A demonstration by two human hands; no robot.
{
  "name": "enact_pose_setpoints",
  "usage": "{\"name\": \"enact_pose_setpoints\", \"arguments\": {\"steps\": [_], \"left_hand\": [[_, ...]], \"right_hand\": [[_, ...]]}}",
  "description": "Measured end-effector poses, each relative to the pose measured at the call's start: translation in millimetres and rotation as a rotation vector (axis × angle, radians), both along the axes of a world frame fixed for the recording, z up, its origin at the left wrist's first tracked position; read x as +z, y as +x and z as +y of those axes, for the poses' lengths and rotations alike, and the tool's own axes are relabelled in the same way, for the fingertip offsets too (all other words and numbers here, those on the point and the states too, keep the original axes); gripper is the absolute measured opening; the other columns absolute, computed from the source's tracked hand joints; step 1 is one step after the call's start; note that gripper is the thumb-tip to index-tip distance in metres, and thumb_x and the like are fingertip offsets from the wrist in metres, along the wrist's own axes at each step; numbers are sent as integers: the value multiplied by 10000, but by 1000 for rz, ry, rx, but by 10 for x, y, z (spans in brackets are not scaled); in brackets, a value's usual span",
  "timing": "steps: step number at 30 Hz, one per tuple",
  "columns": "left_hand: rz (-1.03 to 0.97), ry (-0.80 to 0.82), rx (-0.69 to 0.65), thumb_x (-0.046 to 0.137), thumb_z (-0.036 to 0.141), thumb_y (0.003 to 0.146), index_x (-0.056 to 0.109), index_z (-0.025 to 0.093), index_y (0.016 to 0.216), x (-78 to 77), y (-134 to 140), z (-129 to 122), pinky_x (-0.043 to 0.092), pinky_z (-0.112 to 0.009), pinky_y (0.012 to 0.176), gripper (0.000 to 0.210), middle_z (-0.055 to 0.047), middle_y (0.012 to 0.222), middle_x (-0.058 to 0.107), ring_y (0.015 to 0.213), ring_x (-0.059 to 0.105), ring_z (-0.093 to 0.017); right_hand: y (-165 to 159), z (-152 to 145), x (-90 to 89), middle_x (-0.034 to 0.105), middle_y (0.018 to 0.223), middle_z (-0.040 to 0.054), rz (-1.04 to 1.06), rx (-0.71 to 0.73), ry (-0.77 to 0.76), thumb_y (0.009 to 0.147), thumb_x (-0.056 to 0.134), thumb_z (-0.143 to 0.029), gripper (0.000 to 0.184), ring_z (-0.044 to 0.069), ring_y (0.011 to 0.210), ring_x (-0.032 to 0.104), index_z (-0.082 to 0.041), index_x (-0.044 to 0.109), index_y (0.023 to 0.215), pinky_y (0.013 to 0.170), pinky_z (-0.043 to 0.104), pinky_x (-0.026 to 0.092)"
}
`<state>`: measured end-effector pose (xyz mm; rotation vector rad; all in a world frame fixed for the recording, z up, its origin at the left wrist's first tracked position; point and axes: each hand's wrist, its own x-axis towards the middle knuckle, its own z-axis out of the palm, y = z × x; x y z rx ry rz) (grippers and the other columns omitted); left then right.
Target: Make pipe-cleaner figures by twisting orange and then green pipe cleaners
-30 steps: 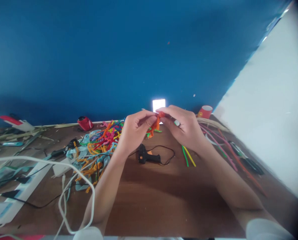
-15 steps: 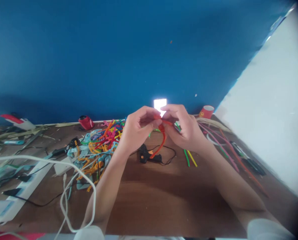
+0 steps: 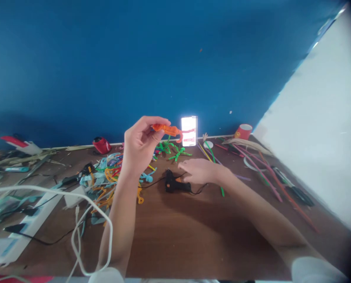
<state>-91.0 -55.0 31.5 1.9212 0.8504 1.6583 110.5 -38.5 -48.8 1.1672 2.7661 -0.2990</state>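
My left hand (image 3: 141,145) is raised over the table, thumb and fingers closed on an orange pipe-cleaner figure (image 3: 167,130) that points to the right. My right hand (image 3: 202,170) hovers by the black and orange hot glue gun (image 3: 175,184) lying on the table, its fingers stretched out to the left and holding nothing. Whether it touches the glue gun's handle I cannot tell. Behind the hands, green pipe-cleaner figures (image 3: 180,154) lie on the table near a bright phone screen (image 3: 188,135) leaning on the wall.
A heap of coloured pipe-cleaner pieces (image 3: 109,171) spreads to the left. Further left are a white power strip (image 3: 31,232) and a looping white cable (image 3: 110,236). Long pipe cleaners (image 3: 269,173), black-handled scissors (image 3: 296,192) and a red tube (image 3: 243,131) lie or stand right.
My hands have parted. The left has moved left and up with the orange figure. The right has let go of it and come down to the glue gun.
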Motion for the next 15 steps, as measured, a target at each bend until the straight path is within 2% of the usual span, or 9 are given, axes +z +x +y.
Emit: {"name": "enact_pose_setpoints", "arguments": {"steps": [3,6,9,12,15], "left_hand": [[3,35,-3,707,239,882,694,196,990,7,20,-18,574,-261,801,117,-51,1022,757,926,715,-153],[-40,53,-38,737,250,859,689,194,980,1,32,-15,589,-254,777,141,-44,987,768,905,727,-154],[-71,47,-53,735,287,862,682,193,977,-2,25,-1,607,-257,756,158,-46,972,773,887,738,-161],[-70,39,-53,709,303,885,664,192,990,3,-3,13,616,-266,768,159,-55,1002,774,935,743,-176],[-62,36,-56,709,291,886,633,196,985,12,-44,27,614,-293,836,157,-59,1038,772,1021,736,-199]], "right_hand": [[-201,-57,-169,726,1059,143,-48,-19,-1,832,636,-329,299,311,955,707,-171,605,1085,677,333,448],[-335,-93,-343,732,1078,165,-100,-45,-5,739,762,-374,501,348,976,714,-139,591,1147,696,353,485],[-392,-128,-473,731,1086,180,-116,-46,21,715,780,-364,619,363,972,720,-107,549,1228,705,370,507],[-404,-168,-495,742,1045,187,-127,-21,38,765,681,-239,521,348,932,734,-86,543,1244,691,367,507],[-386,-206,-387,751,1001,180,-135,7,47,749,608,-154,452,350,902,740,-94,585,1197,664,363,495]]}}
